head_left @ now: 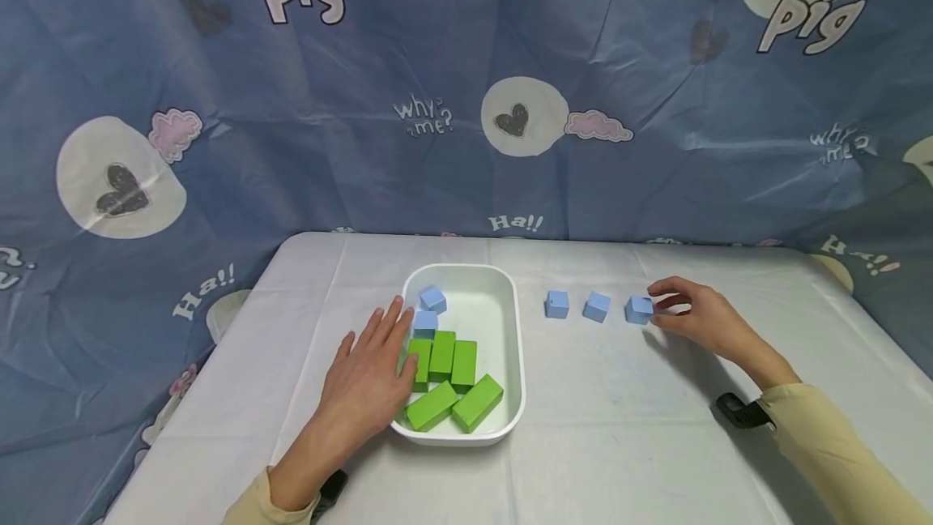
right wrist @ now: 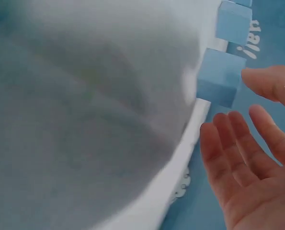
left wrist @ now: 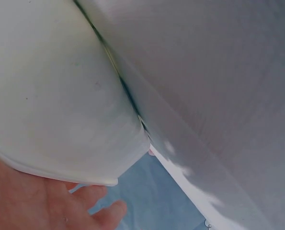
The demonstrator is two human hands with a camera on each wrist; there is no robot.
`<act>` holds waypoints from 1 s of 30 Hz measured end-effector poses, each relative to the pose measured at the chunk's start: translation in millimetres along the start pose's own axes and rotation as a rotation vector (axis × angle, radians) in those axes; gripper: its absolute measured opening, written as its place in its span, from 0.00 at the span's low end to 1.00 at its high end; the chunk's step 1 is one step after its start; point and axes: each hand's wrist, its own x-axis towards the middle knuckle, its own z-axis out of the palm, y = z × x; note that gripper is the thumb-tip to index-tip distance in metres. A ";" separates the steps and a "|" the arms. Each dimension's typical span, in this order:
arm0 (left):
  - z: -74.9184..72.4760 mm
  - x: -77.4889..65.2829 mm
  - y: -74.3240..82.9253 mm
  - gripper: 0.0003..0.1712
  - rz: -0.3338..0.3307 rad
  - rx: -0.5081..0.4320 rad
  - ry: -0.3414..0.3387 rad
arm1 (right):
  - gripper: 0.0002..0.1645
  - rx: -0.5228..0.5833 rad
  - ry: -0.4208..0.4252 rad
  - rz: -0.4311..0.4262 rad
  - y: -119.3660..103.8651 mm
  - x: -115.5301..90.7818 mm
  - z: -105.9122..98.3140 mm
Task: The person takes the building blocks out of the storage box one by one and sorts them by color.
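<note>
My left hand (head_left: pixel 370 377) lies over the left rim of a white tray (head_left: pixel 519 363), fingers extended. In the left wrist view, that hand (left wrist: pixel 51 206) is against the tray's outer wall (left wrist: pixel 70 110). Inside the tray are two blue cubes (head_left: pixel 433 299) and several green blocks (head_left: pixel 477 403). Three more blue cubes stand in a row on the table: a left one (head_left: pixel 557 305), a middle one (head_left: pixel 596 307) and a right one (head_left: pixel 639 309). Beside the right cube is my right hand (head_left: pixel 703 321), its fingers spread and loosely bent. In the right wrist view, the thumb is close to this cube (right wrist: pixel 221 76); whether they touch is unclear.
A white cloth covers the table (head_left: pixel 619 444). Behind it hangs a blue printed curtain (head_left: pixel 437 177). Dark straps show at both wrists, the right one (head_left: pixel 742 411) just below the sleeve (head_left: pixel 824 436).
</note>
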 end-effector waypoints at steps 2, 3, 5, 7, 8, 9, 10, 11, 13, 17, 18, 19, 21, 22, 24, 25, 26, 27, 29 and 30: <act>-0.5 -0.3 0.3 0.34 0.001 0.011 -0.006 | 0.24 -0.010 0.014 -0.017 -4.2 -0.7 -1.5; -0.7 -0.3 0.3 0.34 0.002 0.017 -0.008 | 0.24 -0.013 0.021 -0.029 -6.2 -0.7 -2.2; -1.0 -0.5 0.2 0.34 0.005 0.028 -0.008 | 0.23 -0.013 0.032 -0.055 -10.3 0.2 -2.6; -0.4 -0.3 -0.3 0.34 0.008 0.035 -0.001 | 0.21 -0.003 0.043 -0.078 -14.9 2.0 -1.7; -0.1 -0.2 -0.6 0.34 0.008 0.037 0.002 | 0.21 0.006 0.046 -0.088 -17.0 3.4 -0.9; 0.3 -0.1 -0.8 0.34 0.008 0.037 0.003 | 0.20 0.015 0.049 -0.099 -18.8 4.9 0.1; 0.7 0.0 -1.0 0.34 0.008 0.035 0.004 | 0.20 0.028 0.051 -0.110 -21.1 6.3 1.4; 1.2 0.2 -1.2 0.34 0.008 0.036 0.005 | 0.19 0.042 0.053 -0.122 -23.4 7.8 2.8; 1.6 0.3 -1.2 0.34 0.006 0.035 0.003 | 0.19 0.072 0.056 -0.149 -28.6 10.8 6.2; 2.2 0.3 -1.4 0.34 0.007 0.037 -0.001 | 0.18 0.123 0.074 -0.187 -45.1 17.3 15.4; 2.1 0.1 -1.4 0.34 0.007 0.036 -0.003 | 0.18 0.136 0.077 -0.190 -51.2 18.9 18.0; 2.3 0.0 -1.6 0.34 0.007 0.035 -0.002 | 0.18 0.148 0.081 -0.196 -59.1 19.9 20.2; 2.7 -0.3 -2.1 0.34 0.009 0.035 -0.002 | 0.18 0.169 0.082 -0.210 -75.8 21.4 24.6; 2.8 -0.5 -2.2 0.34 0.010 0.034 -0.001 | 0.17 0.180 0.082 -0.215 -84.2 21.9 26.7; 3.1 -0.8 -2.6 0.34 0.011 0.032 0.001 | 0.17 0.187 0.074 -0.247 -100.8 22.9 30.2; 3.1 -0.8 -2.8 0.34 0.011 0.032 0.003 | 0.16 0.192 0.070 -0.267 -108.2 23.5 31.9; 3.2 -0.8 -3.0 0.34 0.011 0.032 0.006 | 0.16 0.201 0.065 -0.284 -114.0 24.8 34.2; 3.1 -0.7 -3.2 0.33 0.011 0.030 0.008 | 0.16 0.212 0.062 -0.302 -119.3 26.0 36.1; 2.9 -0.5 -3.3 0.33 0.011 0.031 0.013 | 0.15 0.242 0.054 -0.336 -127.6 29.1 40.4; 2.7 -0.4 -3.2 0.33 0.011 0.030 0.013 | 0.15 0.259 0.048 -0.347 -130.8 30.8 42.5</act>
